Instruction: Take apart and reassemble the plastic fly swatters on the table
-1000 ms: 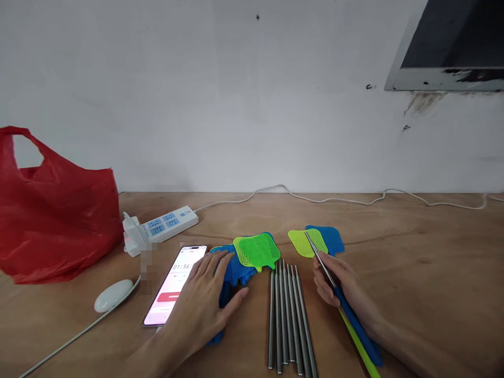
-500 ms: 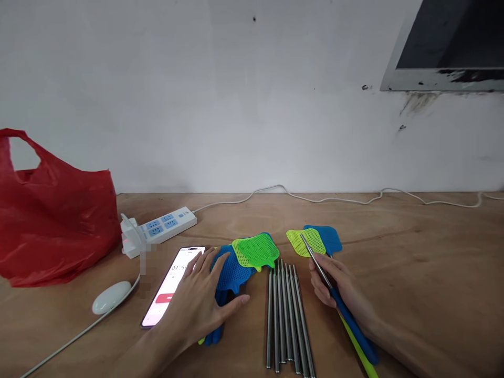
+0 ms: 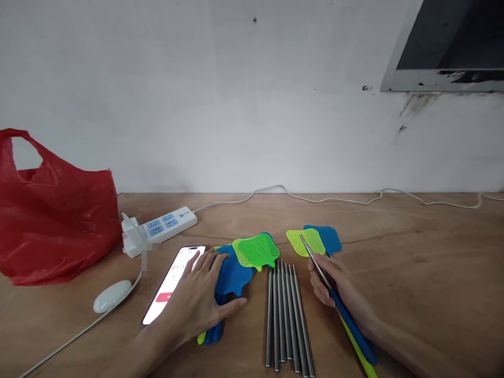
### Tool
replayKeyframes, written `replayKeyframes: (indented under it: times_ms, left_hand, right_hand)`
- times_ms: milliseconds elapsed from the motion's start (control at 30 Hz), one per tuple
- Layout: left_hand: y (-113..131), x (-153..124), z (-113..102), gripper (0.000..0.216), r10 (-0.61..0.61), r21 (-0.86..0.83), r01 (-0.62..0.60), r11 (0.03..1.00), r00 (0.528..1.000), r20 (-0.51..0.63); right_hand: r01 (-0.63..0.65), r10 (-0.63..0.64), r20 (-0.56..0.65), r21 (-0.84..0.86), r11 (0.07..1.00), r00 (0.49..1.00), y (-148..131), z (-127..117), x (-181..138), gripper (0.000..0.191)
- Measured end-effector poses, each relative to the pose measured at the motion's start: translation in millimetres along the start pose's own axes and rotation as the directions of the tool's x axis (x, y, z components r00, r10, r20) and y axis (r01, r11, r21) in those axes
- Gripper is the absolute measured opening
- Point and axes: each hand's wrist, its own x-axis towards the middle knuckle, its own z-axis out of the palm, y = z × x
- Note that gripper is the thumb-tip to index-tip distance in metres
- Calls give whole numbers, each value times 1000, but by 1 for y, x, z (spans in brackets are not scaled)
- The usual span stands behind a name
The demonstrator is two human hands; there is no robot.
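Observation:
My left hand (image 3: 200, 302) lies flat with fingers spread on a pile of blue and green fly-swatter heads (image 3: 244, 260), its thumb by their blue handles (image 3: 216, 332). My right hand (image 3: 339, 291) is closed around a thin metal rod (image 3: 313, 257) fitted into a blue handle (image 3: 352, 328); a yellow-green handle lies under it. The rod's tip points at a yellow-green swatter head (image 3: 305, 241) that overlaps a blue one (image 3: 328, 237). Several loose metal rods (image 3: 286, 317) lie side by side between my hands.
A lit phone (image 3: 173, 283) lies just left of my left hand. Behind it are a white power strip (image 3: 159, 223), a white mouse (image 3: 111, 295) with its cord, and a red plastic bag (image 3: 51, 210) at far left. A white cable (image 3: 334, 199) runs along the wall.
My left hand has drawn the blue swatter pile slightly toward me, so its handles stick out further below my palm. My right hand and its rod have barely shifted.

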Motion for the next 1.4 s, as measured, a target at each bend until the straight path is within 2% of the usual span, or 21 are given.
replayKeyframes:
  times_ms: [200,433,600,800,1067,1267,1400]
  left_hand:
    - [4,0,-5,79,-50,-6,50,999,999,3]
    - [1,-2,-3,84,-9,-57,7,998,999,-37]
    - [1,-2,-3,67,-12,-74,11,997,1000,-12]
    - [4,4,-15,54,-37,-111,39,993,999,20]
    - [9,4,-24,61,-70,-124,76,989,996,45]
    - [10,1,-33,75,-61,-253,53,966,998,-26]
    - [10,-1,-34,78,-87,-325,71,943,996,-33]
  right_hand:
    - [-6,6,-14,-7,1000,1000,-1,2,-1,37]
    - [-3,3,-11,-24,1000,1000,-3,3,-1,37]
    - [9,-10,-12,-43,999,1000,-3,4,-2,37]
    - [2,-4,-22,-61,998,1000,-1,2,-2,37]
    - [7,-8,-16,-50,999,1000,-3,5,-3,36]
    - [6,-7,-10,-67,998,1000,1,2,0,41]
    - [20,-20,-7,-83,996,1000,0,2,-1,40]
